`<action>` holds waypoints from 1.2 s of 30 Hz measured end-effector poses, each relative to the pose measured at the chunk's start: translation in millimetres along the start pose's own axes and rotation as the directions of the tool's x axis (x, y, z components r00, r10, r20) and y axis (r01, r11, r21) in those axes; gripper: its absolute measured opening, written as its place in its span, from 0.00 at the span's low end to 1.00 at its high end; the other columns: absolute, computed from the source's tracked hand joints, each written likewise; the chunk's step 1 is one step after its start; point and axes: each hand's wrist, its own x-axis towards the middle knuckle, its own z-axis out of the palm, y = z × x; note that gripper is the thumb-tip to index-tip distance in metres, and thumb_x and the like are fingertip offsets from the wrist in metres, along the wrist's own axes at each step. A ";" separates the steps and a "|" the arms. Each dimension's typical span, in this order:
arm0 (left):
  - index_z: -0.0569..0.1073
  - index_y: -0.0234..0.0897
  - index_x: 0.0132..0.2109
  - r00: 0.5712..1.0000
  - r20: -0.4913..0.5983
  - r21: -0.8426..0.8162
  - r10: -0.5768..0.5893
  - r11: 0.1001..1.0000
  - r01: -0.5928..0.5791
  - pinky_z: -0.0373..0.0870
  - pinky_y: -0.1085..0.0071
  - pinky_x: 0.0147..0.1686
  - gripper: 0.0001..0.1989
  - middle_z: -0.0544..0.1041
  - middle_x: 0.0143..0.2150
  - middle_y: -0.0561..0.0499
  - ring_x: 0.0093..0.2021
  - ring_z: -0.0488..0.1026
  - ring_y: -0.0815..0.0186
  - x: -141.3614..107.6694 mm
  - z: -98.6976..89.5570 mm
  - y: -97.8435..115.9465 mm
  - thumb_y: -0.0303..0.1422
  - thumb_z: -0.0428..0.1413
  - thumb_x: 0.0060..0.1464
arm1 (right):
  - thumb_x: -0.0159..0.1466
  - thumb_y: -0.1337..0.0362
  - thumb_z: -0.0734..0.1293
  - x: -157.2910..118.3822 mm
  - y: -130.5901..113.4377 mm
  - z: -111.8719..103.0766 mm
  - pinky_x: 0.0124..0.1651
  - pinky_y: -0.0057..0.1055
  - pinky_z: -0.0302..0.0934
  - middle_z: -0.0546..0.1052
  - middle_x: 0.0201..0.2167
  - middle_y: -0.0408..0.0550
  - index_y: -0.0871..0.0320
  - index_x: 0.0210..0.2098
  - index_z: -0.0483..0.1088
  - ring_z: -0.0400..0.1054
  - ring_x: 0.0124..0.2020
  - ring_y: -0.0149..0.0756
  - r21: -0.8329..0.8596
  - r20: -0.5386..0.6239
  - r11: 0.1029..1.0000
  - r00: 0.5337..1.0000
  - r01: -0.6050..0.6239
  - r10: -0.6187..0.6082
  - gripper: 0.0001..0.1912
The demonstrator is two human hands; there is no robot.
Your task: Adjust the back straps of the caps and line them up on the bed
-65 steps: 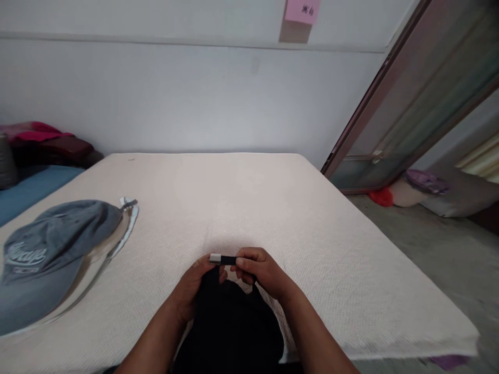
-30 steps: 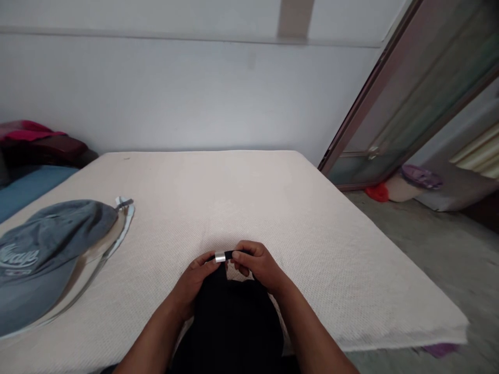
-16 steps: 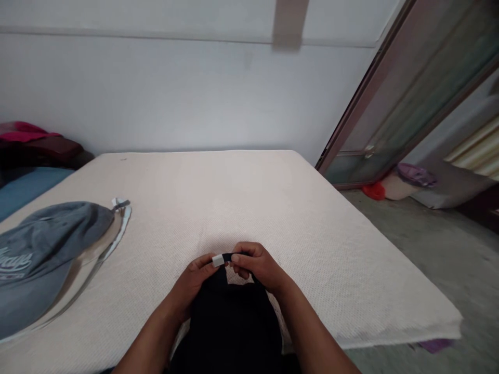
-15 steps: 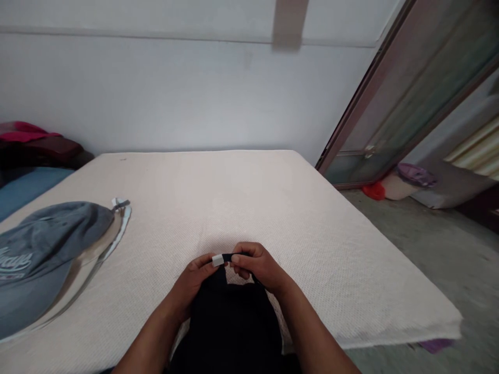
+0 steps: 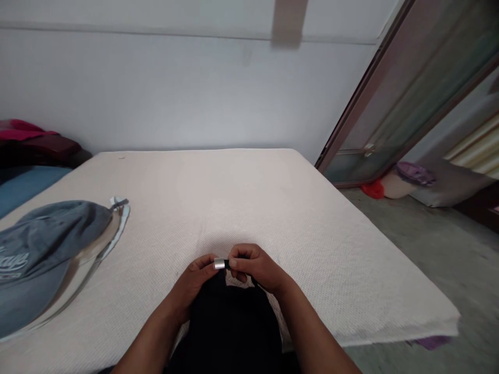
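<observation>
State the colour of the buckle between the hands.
The buckle is shiny silver; it shows in the head view.

A grey cap (image 5: 54,228) with white lettering lies over paler brims (image 5: 80,280) on a cream textured cover (image 5: 249,187), at the left edge of view. Beyond the cap are blue fabric (image 5: 31,187) and pink cloth (image 5: 23,130). A white wall (image 5: 175,88) rises behind. At right stands a framed glass panel (image 5: 385,124); near its foot, red (image 5: 373,189) and purple items (image 5: 416,173) sit by the grey floor (image 5: 429,239).
</observation>
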 end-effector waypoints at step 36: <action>0.76 0.35 0.35 0.980 0.197 -0.068 0.009 0.998 0.005 0.63 0.76 0.26 0.06 0.76 0.28 0.51 0.24 0.70 0.71 -9.4 12.9 3.8 0.29 0.62 0.47 | 0.56 0.62 0.71 2.2 3.6 5.1 0.19 0.20 0.47 0.67 0.22 0.37 0.59 0.40 0.68 0.56 0.16 0.20 0.173 0.021 0.985 1.000 0.000 -0.004 0.14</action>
